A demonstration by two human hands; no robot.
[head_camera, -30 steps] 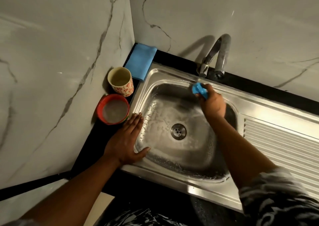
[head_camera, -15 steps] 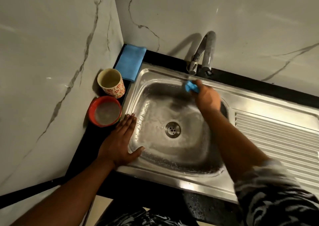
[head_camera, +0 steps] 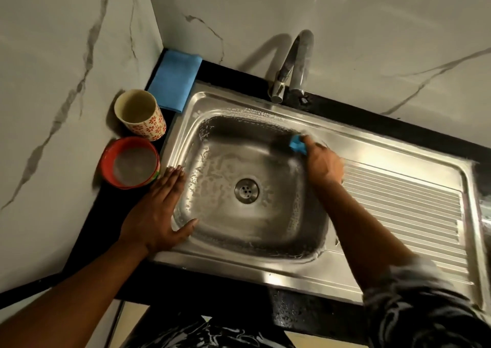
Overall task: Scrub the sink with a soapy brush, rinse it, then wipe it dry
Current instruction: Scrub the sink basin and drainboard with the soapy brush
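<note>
Brush [head_camera: 297, 145]: our right hand [head_camera: 322, 163] grips it; blue end points toward the tap [head_camera: 297, 63].
Left hand [head_camera: 156, 214]: flat, fingers straight, on our sink [head_camera: 239, 262] rim.

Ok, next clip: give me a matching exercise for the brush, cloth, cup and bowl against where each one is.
1 brush
2 cloth
3 cup
4 bowl

A folded in the counter's back corner
B next to the left hand's fingertips
C gripped in the right hand, at the far right corner of the sink
D between cloth and bowl

Pairs: 1-C, 2-A, 3-D, 4-B
</note>
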